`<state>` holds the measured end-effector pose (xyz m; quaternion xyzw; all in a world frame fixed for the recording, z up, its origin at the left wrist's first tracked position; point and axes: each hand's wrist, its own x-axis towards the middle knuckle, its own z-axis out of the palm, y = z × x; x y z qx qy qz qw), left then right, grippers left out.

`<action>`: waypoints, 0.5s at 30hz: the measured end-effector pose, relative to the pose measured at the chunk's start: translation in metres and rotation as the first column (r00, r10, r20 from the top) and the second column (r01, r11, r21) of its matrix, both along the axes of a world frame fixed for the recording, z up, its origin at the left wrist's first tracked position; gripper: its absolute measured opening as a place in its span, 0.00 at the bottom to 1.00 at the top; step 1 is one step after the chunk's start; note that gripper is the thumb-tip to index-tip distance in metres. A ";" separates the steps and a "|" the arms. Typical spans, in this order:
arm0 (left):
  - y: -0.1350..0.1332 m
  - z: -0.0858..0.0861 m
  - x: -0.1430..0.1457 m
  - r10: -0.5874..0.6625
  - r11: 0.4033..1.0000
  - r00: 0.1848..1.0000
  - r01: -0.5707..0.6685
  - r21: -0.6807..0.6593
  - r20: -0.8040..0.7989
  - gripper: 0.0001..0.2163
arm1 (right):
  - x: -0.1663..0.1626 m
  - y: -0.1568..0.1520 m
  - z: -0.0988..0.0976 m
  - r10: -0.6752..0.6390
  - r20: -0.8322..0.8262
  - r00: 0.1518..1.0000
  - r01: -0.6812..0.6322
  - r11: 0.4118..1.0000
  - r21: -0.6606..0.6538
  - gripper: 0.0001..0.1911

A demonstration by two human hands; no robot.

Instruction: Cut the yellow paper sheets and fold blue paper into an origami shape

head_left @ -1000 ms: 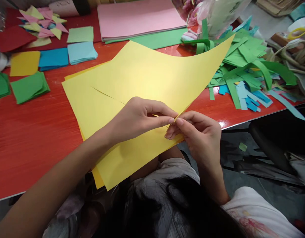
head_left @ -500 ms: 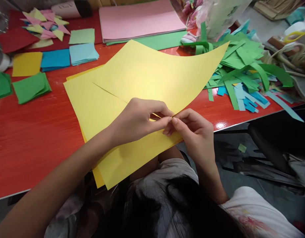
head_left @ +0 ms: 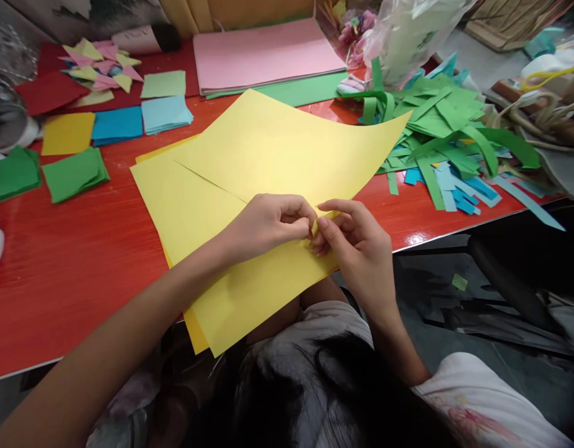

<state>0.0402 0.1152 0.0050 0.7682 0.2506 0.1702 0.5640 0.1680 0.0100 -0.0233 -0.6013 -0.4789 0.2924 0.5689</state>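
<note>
A large yellow sheet of paper (head_left: 277, 143) lies askew over the table's front edge, on top of deeper yellow paper (head_left: 197, 336). It has a long straight slit or crease on its left half, and its far right corner curls up. My left hand (head_left: 272, 227) rests over the sheet, thumb and forefinger pinched at its folded-up near right edge. Facing it, my right hand (head_left: 361, 239) has its thumb at the same edge with the forefinger lifted and the other fingers curled beneath. The fingertips of both hands almost touch and partly hide the edge.
Small coloured paper stacks, among them green (head_left: 76, 175) and blue (head_left: 117, 126), sit at the left of the red table (head_left: 58, 267). A folded paper star (head_left: 102, 65) and a pink paper pile (head_left: 268, 56) lie behind. Green paper scraps (head_left: 448, 112) heap at the right.
My left fingertips have curled in and drawn slightly away from the right ones. My right forefinger has lifted off the pinch. The view has shifted slightly, showing more at the left.
</note>
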 end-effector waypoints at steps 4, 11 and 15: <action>0.003 0.002 -0.001 -0.077 0.992 0.997 0.079 -0.101 0.023 0.03 | 0.001 0.000 0.000 -0.010 0.001 1.000 0.010 1.000 0.000 0.06; 0.000 -0.004 0.002 -0.017 0.997 0.998 0.021 -0.072 0.055 0.04 | -0.001 0.001 0.001 -0.001 0.055 0.998 0.001 1.000 0.004 0.05; 0.000 -0.004 0.003 0.014 0.997 0.999 -0.011 -0.074 0.046 0.03 | -0.002 0.001 0.000 -0.019 0.122 0.992 0.019 1.000 0.000 0.05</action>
